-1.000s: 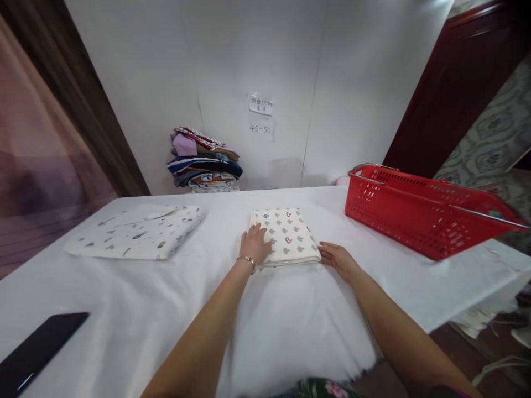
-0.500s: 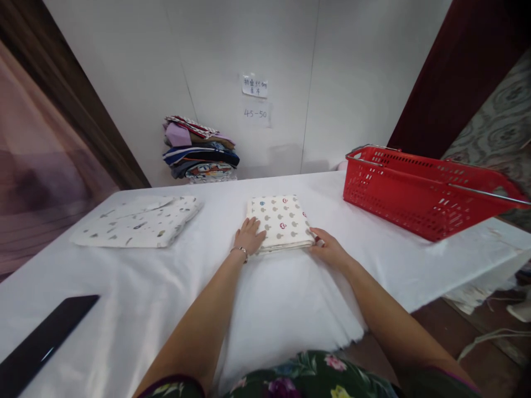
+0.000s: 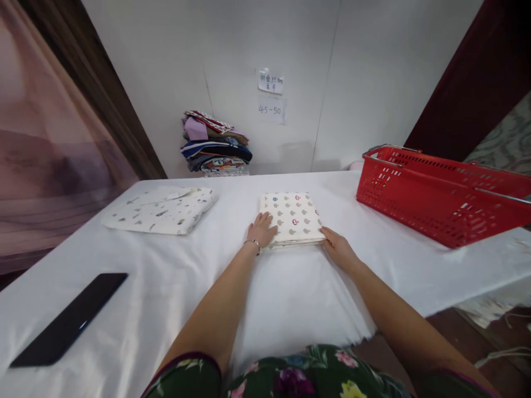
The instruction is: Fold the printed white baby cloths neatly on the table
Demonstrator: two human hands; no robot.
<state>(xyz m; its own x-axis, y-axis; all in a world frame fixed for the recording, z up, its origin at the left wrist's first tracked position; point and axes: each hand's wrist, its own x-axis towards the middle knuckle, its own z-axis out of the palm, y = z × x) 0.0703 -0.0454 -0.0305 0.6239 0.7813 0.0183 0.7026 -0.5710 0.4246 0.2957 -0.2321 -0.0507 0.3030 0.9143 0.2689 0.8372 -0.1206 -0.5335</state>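
Observation:
A folded white cloth printed with grey, red and blue motifs lies in a neat rectangle at the middle of the table. Across its left front corner, my left hand rests flat, fingers spread, a bracelet at the wrist. My right hand is at the right front corner, with the cloth's edge between thumb and fingers. Several layers show along the front edge.
Another folded patterned cloth lies to the left on the white-covered table. A flat black object is at front left. A red basket stands right. Stacked fabrics sit by the wall, under paper signs.
The camera view has turned slightly left, so the scene sits further right. Both hands remain at the same corners of the folded cloth, which looks unchanged.

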